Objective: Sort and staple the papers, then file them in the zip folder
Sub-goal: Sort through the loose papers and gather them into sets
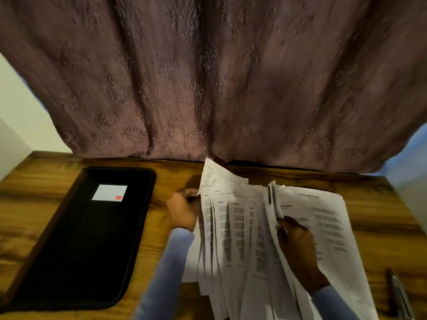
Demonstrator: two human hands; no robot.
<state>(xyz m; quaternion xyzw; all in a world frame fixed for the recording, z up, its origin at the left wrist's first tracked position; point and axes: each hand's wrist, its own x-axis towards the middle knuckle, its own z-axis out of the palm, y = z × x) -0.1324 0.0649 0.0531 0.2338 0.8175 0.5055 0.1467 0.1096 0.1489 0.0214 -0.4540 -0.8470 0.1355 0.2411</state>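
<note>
1. A fanned stack of white printed papers (233,229) lies right of centre on a brown wood-grain table (166,176), its far sheets lifted off the surface
2. The left hand (183,210), in a light blue sleeve (166,273), holds the left edge of the fan, with fingers curled round the sheets
3. The right hand (294,239) pinches a few sheets near the middle of the stack, its thumb on top, above further printed pages lying flat on the table
4. A closed black zip folder (76,239) with a white label (109,192) lies flat at the left, well apart from the papers
5. A dark, blurred slim object (397,294) rests near the right edge
6. A mauve embroidered curtain (208,77) hangs behind the table
</note>
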